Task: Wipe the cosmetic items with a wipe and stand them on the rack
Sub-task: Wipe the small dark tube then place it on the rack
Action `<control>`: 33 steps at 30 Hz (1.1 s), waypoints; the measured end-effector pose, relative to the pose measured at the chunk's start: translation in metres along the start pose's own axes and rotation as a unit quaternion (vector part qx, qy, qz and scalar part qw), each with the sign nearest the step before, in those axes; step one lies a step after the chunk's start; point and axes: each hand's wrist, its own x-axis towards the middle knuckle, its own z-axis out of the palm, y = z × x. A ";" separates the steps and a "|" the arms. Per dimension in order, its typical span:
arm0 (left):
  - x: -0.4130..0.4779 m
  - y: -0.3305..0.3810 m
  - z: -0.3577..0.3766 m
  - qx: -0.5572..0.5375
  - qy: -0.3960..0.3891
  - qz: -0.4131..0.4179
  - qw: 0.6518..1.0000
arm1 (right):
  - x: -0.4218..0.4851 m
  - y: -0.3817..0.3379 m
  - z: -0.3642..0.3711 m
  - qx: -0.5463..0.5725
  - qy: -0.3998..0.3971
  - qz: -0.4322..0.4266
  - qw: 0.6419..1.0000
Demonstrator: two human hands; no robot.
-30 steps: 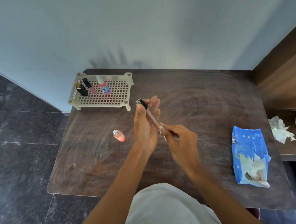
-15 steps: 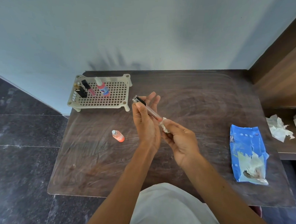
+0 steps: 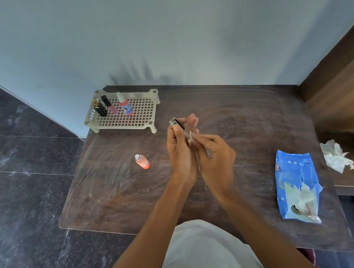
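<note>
In left hand (image 3: 180, 154), slim black-capped tube (image 3: 177, 123); in right hand (image 3: 216, 158), crumpled wipe (image 3: 190, 137).

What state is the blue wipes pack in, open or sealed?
Open. The blue wipes pack lies flat on the table, its near end torn, with pale wipe material showing through the tear.

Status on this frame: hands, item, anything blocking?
Left hand holds black-capped tube; right hand pinches wipe against it. Orange bottle on table; rack part-filled. Nothing between hands and rack.
</note>
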 end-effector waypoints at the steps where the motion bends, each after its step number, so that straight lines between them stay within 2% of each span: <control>1: 0.001 0.001 -0.002 -0.001 0.005 0.007 1.000 | -0.002 0.006 -0.003 -0.011 -0.004 0.002 1.000; 7: -0.005 -0.005 -0.005 0.061 0.002 -0.009 0.998 | -0.003 0.007 -0.008 0.022 -0.028 0.018 0.999; 11: -0.010 -0.012 -0.004 0.026 -0.004 -0.033 0.999 | 0.010 -0.009 -0.004 0.065 -0.017 0.035 0.997; 15: -0.003 -0.004 -0.004 0.031 0.003 -0.017 0.999 | -0.001 0.005 -0.009 0.022 -0.049 0.008 0.999; 21: -0.010 -0.016 -0.008 0.078 0.003 -0.024 0.997 | -0.018 0.023 -0.019 0.006 -0.056 0.039 0.998; 27: -0.017 -0.023 -0.003 -0.011 0.004 -0.088 0.996 | 0.004 0.006 -0.017 0.043 -0.039 0.025 0.998; 31: -0.007 -0.007 -0.003 -0.017 0.016 -0.059 0.998 | -0.005 0.019 -0.026 0.021 -0.072 0.020 0.997; 33: -0.008 -0.007 -0.005 -0.015 0.022 -0.047 0.999 | -0.015 0.030 -0.030 0.035 -0.082 0.052 0.995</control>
